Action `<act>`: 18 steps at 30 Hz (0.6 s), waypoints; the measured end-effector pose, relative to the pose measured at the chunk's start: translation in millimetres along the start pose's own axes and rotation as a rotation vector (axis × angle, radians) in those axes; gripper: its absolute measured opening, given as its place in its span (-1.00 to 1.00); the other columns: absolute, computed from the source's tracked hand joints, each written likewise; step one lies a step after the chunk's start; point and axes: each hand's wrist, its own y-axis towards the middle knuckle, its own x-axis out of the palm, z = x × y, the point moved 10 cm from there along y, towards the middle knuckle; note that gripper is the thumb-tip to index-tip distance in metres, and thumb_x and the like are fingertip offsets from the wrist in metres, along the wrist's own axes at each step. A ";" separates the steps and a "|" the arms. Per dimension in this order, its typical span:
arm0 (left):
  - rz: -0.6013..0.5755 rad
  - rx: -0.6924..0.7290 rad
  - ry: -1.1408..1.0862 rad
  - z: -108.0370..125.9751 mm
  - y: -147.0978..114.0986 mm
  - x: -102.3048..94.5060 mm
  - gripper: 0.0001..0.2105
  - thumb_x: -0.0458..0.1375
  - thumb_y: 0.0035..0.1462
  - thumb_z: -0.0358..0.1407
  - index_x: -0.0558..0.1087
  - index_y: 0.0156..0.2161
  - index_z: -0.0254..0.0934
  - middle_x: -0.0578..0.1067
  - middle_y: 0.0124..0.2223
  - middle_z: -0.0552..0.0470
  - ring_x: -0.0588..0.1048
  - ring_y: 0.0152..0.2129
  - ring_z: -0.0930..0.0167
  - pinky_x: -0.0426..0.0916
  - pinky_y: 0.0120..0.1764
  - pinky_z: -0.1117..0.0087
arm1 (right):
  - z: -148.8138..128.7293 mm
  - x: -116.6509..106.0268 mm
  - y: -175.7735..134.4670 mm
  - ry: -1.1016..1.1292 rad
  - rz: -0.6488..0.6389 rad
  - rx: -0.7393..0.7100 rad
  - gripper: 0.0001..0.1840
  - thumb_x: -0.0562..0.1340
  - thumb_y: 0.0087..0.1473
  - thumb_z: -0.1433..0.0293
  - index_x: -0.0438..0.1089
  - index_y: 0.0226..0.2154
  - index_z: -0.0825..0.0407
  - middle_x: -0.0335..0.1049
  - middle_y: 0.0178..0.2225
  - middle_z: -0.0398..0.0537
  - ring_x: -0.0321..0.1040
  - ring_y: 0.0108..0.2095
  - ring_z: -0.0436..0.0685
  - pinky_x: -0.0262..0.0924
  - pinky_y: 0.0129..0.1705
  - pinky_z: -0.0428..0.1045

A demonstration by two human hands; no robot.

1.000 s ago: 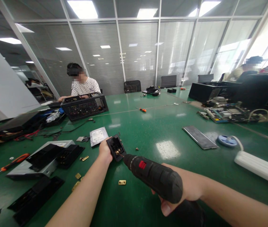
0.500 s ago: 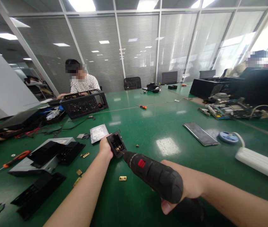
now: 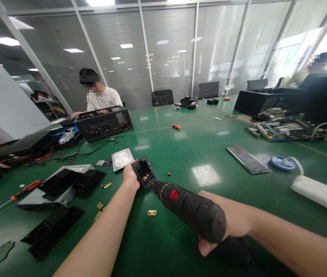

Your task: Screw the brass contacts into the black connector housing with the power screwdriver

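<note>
Table (image 3: 181,150): since the earlier frame our view has dipped slightly, so everything on it rides a little higher; our hold on the work looks unchanged.
Drill (image 3: 192,209): nose towards 10 o'clock, its thin bit (image 3: 151,182) meeting the box (image 3: 142,168) from 4 o'clock. Whether the tip is seated we cannot tell. We'd do well to line it up squarely with the fastener, push firmly and squeeze the trigger gently, lest it slip.
Right hand (image 3: 235,220): fingers wrapped round the drill's handle; the trigger finger is hidden.
Left hand (image 3: 131,178): clamped on the box's 9 o'clock side, fingertips out of sight. We should brace against twist and keep them out of the bit's line.
Box: held tilted, open side towards us, just left of the view's centre.
Drive (image 3: 122,158): on the table at the box's 10 o'clock, just beyond our left hand.
Brass plate (image 3: 152,212): lying loose just short of the box's 6 o'clock.
Brass pieces (image 3: 145,178): inside the box, near the bit.
Screw (image 3: 169,174): probably one, loose at 3 o'clock; we'd best not knock it.
</note>
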 end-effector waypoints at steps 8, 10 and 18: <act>-0.001 0.009 -0.002 1.4 -0.7 1.0 -0.87 0.08 0.06 -0.33 0.45 -0.44 -0.28 0.51 -0.52 -0.13 0.52 -0.60 0.23 0.49 -0.52 0.24 | -0.1 0.3 -0.3 -0.008 -0.007 -0.001 -0.53 0.66 -0.34 0.31 0.40 -0.56 0.14 0.35 -0.55 -0.25 0.21 -0.52 -0.09 0.10 -0.50 -0.17; 0.002 0.007 -0.015 1.3 -0.3 0.8 -0.88 0.08 0.05 -0.33 0.44 -0.44 -0.27 0.50 -0.52 -0.11 0.51 -0.59 0.24 0.49 -0.52 0.24 | 3.6 -0.5 -1.2 -0.005 -0.009 0.024 -0.50 0.66 -0.35 0.29 0.40 -0.53 0.14 0.38 -0.52 -0.23 0.24 -0.50 -0.08 0.12 -0.49 -0.17; 0.005 -0.003 -0.001 0.4 -0.3 -0.2 -0.85 0.09 0.06 -0.30 0.49 -0.38 -0.29 0.50 -0.52 -0.12 0.53 -0.58 0.20 0.49 -0.53 0.22 | 7.6 -1.9 -0.7 -0.013 -0.024 0.018 -0.48 0.66 -0.34 0.26 0.41 -0.48 0.14 0.40 -0.50 -0.21 0.28 -0.47 -0.04 0.14 -0.44 -0.14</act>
